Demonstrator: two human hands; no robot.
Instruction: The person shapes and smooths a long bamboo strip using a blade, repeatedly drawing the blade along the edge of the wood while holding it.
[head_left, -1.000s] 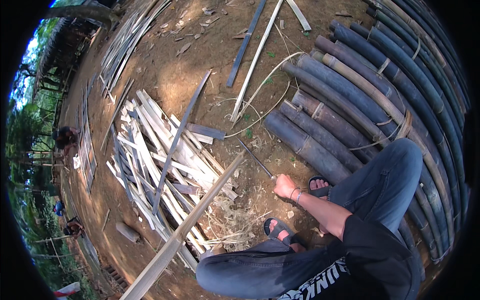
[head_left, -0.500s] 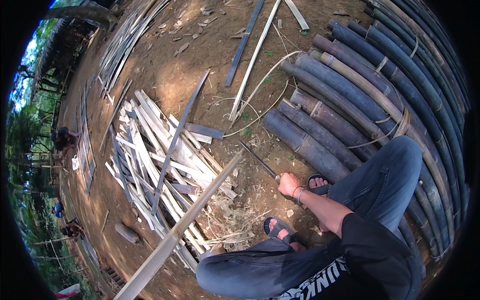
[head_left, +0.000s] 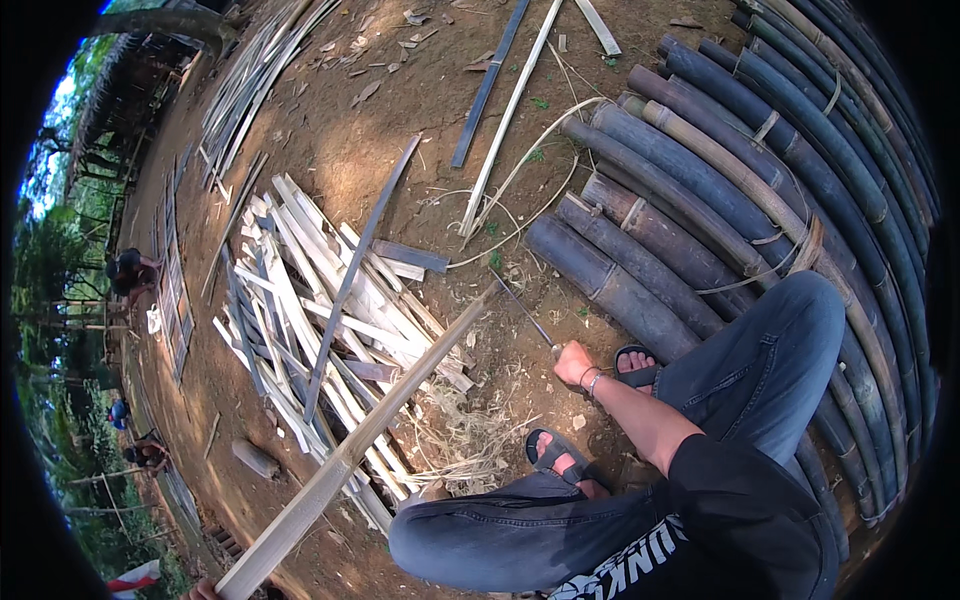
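My right hand (head_left: 574, 363) is closed round the handle of a knife (head_left: 528, 316) in front of my feet. Its thin dark blade points up and to the left. A long pale bamboo strip (head_left: 345, 458) slants from the lower left corner up toward the knife, its far end close to the blade; whether they touch I cannot tell. Only the fingers of my left hand (head_left: 203, 590) show at the bottom edge, gripping the near end of that strip. Fine shavings (head_left: 470, 440) lie on the ground beneath it.
A heap of split bamboo pieces (head_left: 330, 310) lies left of the strip. Whole dark bamboo poles (head_left: 640, 285) are stacked on the right, some tied with cord. Loose slats (head_left: 510, 110) lie ahead. Other people (head_left: 130, 275) crouch at the far left, near a thatched shelter.
The bamboo strip has shifted a little up and to the right. My left hand's fingers have come into view at its near end. The knife blade has turned slightly, its tip moving right.
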